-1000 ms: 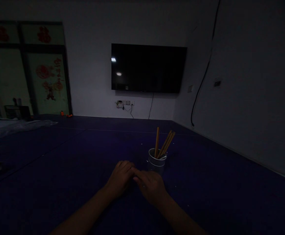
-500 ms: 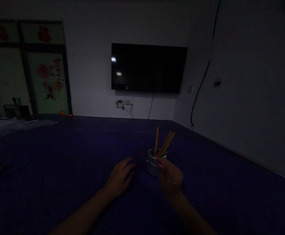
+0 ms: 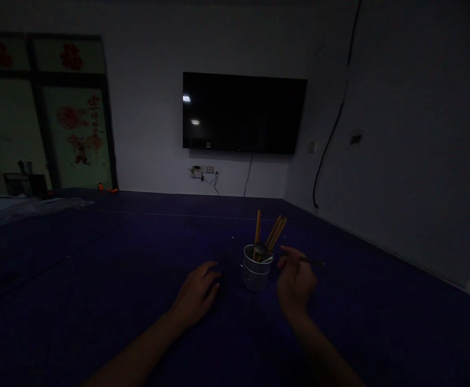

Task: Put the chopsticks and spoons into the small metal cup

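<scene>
My right hand point(image 3: 297, 279) pinches a spoon point(image 3: 260, 248) by its handle. The spoon lies roughly level, its dark bowl pointing left over the rim of a grey metal cup point(image 3: 256, 277). Several wooden chopsticks point(image 3: 275, 232) stand in the cup and lean different ways; lower down, another light-coloured piece shows inside, too dim to name. Left of the cup, my left hand point(image 3: 198, 290) rests low over the dark blue surface, fingers apart and slightly bent, holding nothing and not touching the cup.
The cup stands on a wide dark blue surface point(image 3: 158, 242). Clear plastic sheeting point(image 3: 57, 207) lies at the left, with small orange items point(image 3: 113, 190) by the door. A television point(image 3: 243, 113) hangs on the far wall; a black cable point(image 3: 332, 137) runs down the right wall.
My right hand has moved right and slightly up from the cup's rim, and the spoon now shows across the cup's top. My left hand has stayed nearly still.
</scene>
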